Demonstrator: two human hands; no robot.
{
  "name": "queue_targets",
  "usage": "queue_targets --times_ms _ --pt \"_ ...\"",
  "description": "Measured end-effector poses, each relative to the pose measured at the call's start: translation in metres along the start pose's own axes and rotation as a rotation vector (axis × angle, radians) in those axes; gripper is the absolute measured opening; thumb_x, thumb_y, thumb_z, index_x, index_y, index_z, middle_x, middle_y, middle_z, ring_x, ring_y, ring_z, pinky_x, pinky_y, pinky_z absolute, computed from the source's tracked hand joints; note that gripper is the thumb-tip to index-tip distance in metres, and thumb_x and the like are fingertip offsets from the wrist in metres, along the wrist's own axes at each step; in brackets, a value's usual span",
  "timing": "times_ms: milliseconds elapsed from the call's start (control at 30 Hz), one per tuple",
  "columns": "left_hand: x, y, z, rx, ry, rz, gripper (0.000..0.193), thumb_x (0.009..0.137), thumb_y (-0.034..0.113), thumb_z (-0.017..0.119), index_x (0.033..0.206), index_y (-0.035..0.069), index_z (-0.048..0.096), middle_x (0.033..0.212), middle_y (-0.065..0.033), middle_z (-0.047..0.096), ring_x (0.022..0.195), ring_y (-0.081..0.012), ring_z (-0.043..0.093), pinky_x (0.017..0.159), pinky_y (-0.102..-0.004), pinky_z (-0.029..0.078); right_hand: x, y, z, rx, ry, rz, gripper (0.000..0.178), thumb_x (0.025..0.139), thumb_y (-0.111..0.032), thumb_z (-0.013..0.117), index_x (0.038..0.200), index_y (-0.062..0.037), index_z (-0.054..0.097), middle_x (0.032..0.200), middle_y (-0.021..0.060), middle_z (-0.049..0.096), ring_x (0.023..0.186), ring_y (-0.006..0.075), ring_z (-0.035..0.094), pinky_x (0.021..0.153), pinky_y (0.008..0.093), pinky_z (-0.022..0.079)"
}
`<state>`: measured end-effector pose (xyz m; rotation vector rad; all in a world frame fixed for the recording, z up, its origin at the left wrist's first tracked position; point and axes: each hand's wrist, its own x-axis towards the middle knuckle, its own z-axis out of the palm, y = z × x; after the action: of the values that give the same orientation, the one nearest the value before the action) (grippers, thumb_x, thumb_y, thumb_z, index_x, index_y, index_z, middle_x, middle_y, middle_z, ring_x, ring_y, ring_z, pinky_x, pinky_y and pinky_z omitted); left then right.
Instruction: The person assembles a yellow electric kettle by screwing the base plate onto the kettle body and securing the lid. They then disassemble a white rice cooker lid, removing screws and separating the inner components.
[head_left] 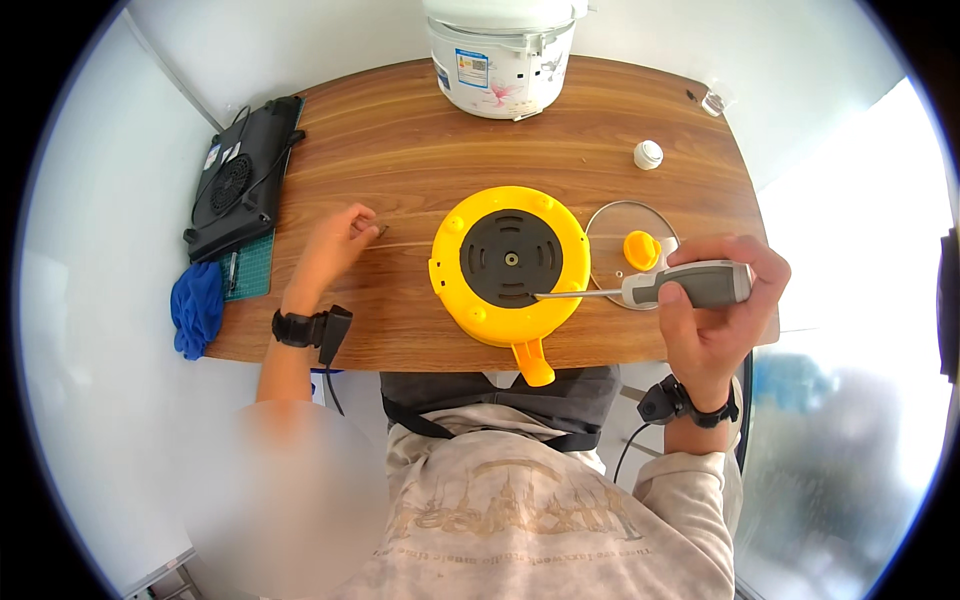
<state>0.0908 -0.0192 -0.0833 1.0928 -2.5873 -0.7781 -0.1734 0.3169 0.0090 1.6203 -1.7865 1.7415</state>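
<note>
A yellow round pot (455, 300) lies upside down on the table, its black slotted base disc (490, 250) facing up and its handle (533, 362) pointing toward me. My right hand (715, 305) is wrapped around the grey and white grip of a screwdriver (690, 287). The screwdriver's shaft runs left, and its tip is over the near edge of the black disc; whether it touches cannot be told. To the left of the pot, my left hand (335, 245) is above the table with its fingers curled together. A tiny dark thing shows at its fingertips, too small to name.
Right of the pot lies a round glass lid (603, 210) with a yellow knob (641, 250). Beyond it is a small white round item (648, 155). A white rice cooker (500, 75) stands at the back. Leftward are a black induction cooker (245, 180), green mat (258, 265) and blue cloth (197, 310).
</note>
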Motion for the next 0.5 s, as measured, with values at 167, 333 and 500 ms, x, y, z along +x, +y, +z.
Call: queue_targets --times_ms 167,333,500 --pt "0.01 -0.002 0.02 0.101 -0.008 0.112 0.023 0.09 0.013 0.073 0.11 0.003 0.067 0.094 -0.0126 0.071 0.082 -0.0268 0.067 0.076 -0.0375 0.055 0.0 -0.005 0.001 -0.03 -0.01 0.013 0.056 0.078 0.002 0.073 0.122 -0.0045 0.04 0.101 0.0123 0.065 0.082 0.0149 0.063 0.075 0.0279 0.053" --pt "0.016 -0.002 0.023 0.055 -0.023 0.112 0.019 0.09 0.01 0.071 0.107 0.003 0.068 0.095 -0.0143 0.071 0.083 -0.0283 0.068 0.077 -0.0377 0.055 -0.003 -0.003 -0.002 0.0 -0.011 0.012 0.056 0.078 0.001 0.074 0.122 -0.0045 0.04 0.102 0.0124 0.065 0.083 0.0152 0.064 0.075 0.0277 0.054" --pt "0.014 0.004 0.019 0.083 -0.043 0.108 0.015 0.092 0.011 0.067 0.106 0.004 0.069 0.097 -0.015 0.071 0.084 -0.0287 0.068 0.076 -0.0376 0.055 -0.004 -0.003 -0.003 -0.018 -0.019 0.008 0.056 0.078 0.0 0.074 0.122 -0.0048 0.04 0.102 0.0125 0.065 0.084 0.0154 0.064 0.075 0.0274 0.054"
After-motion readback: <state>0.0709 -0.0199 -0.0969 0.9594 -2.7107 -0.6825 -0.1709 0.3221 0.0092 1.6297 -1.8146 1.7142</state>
